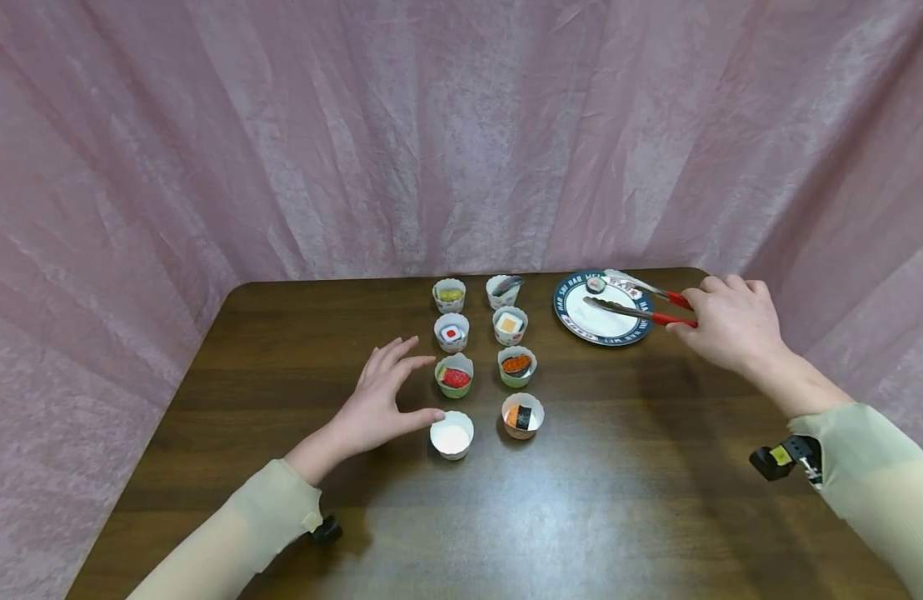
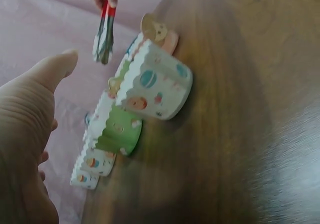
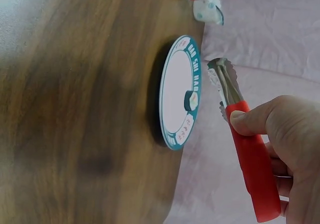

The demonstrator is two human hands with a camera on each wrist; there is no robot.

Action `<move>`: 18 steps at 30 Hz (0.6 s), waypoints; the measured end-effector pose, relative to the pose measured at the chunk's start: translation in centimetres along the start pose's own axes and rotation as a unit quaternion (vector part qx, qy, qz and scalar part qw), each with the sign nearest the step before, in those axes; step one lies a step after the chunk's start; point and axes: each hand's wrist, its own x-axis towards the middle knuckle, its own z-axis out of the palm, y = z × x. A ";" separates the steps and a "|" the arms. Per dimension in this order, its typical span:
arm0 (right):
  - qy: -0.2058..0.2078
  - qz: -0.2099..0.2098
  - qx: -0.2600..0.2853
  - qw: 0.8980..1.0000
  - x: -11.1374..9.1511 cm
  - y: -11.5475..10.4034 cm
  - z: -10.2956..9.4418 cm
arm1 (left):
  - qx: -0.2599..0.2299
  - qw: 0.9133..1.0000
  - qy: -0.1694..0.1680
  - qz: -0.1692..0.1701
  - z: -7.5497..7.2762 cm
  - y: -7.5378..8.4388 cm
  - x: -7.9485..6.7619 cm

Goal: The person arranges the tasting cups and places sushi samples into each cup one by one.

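Observation:
My right hand (image 1: pixel 731 325) grips red-handled tongs (image 1: pixel 670 319) above a white plate (image 1: pixel 600 323) with a dark teal rim. The tongs' metal arms are spread apart. On the plate sits a small sushi roll (image 1: pixel 596 285), between the arms as seen from the head; the right wrist view shows the tongs raised off the plate. My left hand (image 1: pixel 379 400) hovers with thumb and fingers spread, holding nothing. Its thumb tip is beside the rim of the nearest left paper cup (image 1: pixel 451 442), whose white inside shows. In the left wrist view a gap separates thumb (image 2: pixel 62 66) and cup.
Two columns of paper cups stand mid-table. They hold a strawberry-like piece (image 1: pixel 455 378), orange roe sushi (image 1: pixel 516 365), a black-banded orange piece (image 1: pixel 518 417), a yellow-topped piece (image 1: pixel 510 323), a red-centred roll (image 1: pixel 451 333), a green piece (image 1: pixel 450 295) and a dark silvery piece (image 1: pixel 508 286). Pink curtains (image 1: pixel 461 142) hang behind.

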 end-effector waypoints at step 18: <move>-0.034 0.030 0.007 0.999 1.5 1.1 1.6 | 0.012 0.999 -0.041 -0.017 3.9 0.9 -3.2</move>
